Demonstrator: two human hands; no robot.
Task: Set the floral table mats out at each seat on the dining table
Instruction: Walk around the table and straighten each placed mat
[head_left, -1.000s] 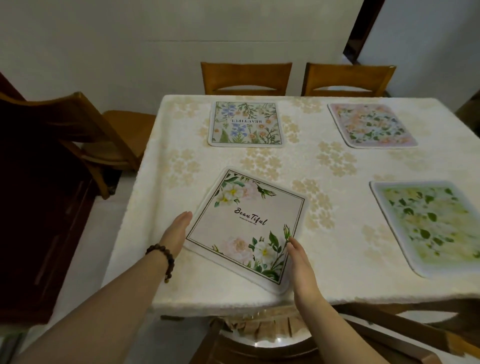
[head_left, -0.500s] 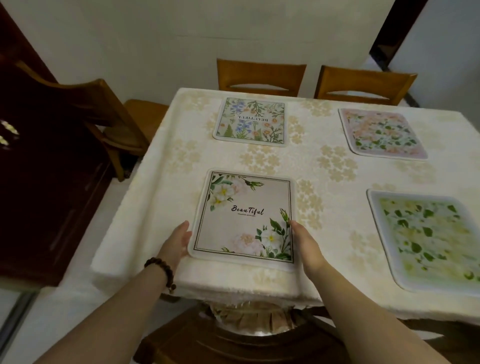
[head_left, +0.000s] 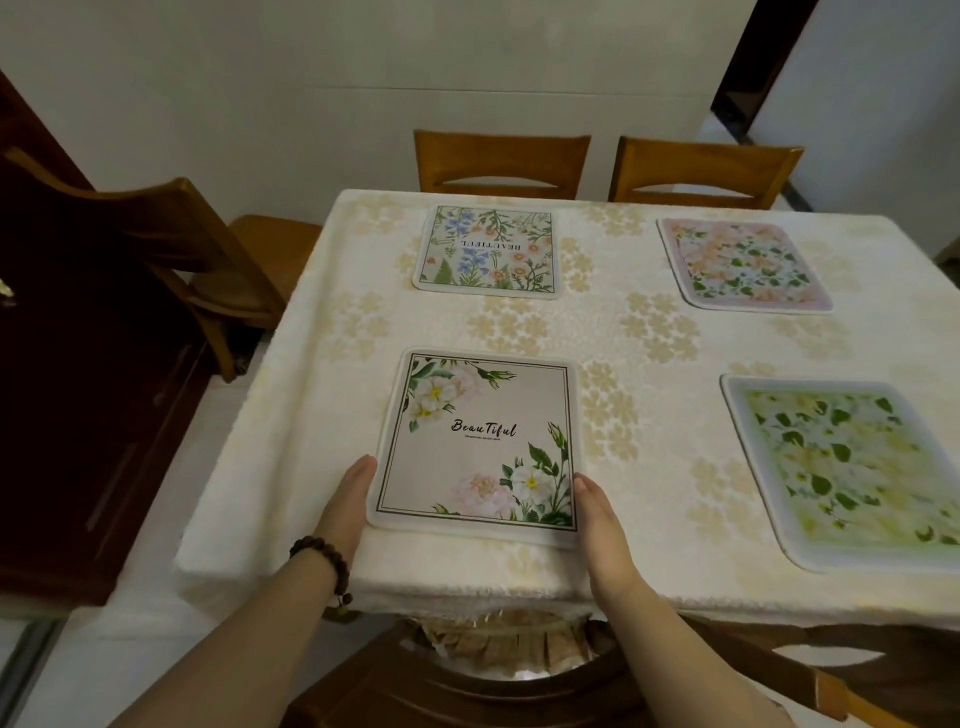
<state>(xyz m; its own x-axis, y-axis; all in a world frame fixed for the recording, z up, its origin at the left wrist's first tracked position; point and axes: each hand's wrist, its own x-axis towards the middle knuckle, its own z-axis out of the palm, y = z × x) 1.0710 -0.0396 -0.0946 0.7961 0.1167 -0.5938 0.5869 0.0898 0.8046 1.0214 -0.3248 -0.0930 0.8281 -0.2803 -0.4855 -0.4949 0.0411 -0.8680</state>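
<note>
At the near edge of the dining table (head_left: 332, 571), head view, the only one on hand

- Beige mat (head_left: 478, 441) printed "Beautiful" lies flat on the cream tablecloth (head_left: 649, 332), roughly square to the table edge, just in front of the near chair (head_left: 467, 691)
- Left hand (head_left: 348, 499): fingers straight and together, laid against the mat's left edge by the lower corner. It touches the mat but grips nothing. Bead bracelet (head_left: 319, 553) on that wrist
- Right hand (head_left: 597, 514): the same, flat against the right edge by the lower corner, holding nothing
- Other mats down already: blue-flowered mat (head_left: 488, 252) before the far left chair (head_left: 501, 161), pink mat (head_left: 743, 265) before the far right chair (head_left: 701, 171), green mat (head_left: 852, 467) on the near right
- Side chair (head_left: 156, 234) at the table's left end: no mat seen in front of it

Handling, my judgement: the mat looks thin, light and limp, not fragile, with rounded corners and no curl. Lifted by one corner it would likely flop. Better to take it at two opposite edges, or nudge it flat-handed as here. It should slide easily, though a hard push may ruck the cloth under it
</note>
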